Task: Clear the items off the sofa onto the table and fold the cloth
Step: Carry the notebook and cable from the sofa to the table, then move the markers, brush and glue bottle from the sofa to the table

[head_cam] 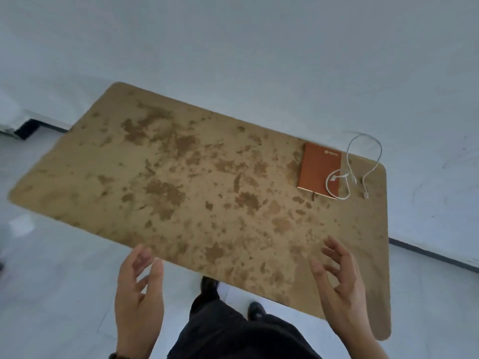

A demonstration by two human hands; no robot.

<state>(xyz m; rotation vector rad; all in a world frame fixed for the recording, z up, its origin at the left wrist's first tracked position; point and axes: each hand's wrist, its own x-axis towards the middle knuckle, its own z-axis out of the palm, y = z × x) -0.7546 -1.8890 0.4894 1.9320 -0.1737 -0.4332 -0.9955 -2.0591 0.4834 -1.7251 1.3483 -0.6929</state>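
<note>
Hands: your left hand (140, 288) and right hand (339, 278) hover over the worktop's (181, 177) near edge, fingers loosely spread, holding nothing.
Notebook (317, 169): flat at the far right corner; likely stiff and light; grip its long edges.
Cable (366, 194): draped across the notebook; limp; gather the loops.
Cloth: not in view.

Brown notebook (320, 171) flat on mottled table (181, 177) (far right corner); white cable (346, 174) overlapping it.
</note>
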